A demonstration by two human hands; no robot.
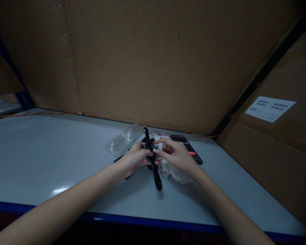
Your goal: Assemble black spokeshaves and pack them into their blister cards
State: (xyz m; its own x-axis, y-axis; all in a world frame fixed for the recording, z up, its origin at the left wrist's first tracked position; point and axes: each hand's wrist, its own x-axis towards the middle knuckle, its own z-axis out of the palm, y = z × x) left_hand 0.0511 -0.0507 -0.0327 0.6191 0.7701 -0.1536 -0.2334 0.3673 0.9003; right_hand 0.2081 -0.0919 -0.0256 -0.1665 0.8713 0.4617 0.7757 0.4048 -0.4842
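A black spokeshave (156, 175) with two long handles is held over the table, one handle pointing away and the other towards me. My left hand (137, 157) is closed around its middle, thumb on top and fingers underneath. My right hand (177, 154) is bent over the same middle part from the right, thumb and forefinger at a small metal fitting (155, 147). Whether that fitting is loose or fixed I cannot tell. Black parts show behind and below my left hand, mostly hidden by it.
A clear plastic bag (121, 139) lies behind my left hand. Printed papers (180, 175) and a small shiny metal piece (168, 176) lie under my right hand, beside a phone (197, 158). Cardboard walls (148, 68) enclose the back and right of the white table (53, 153).
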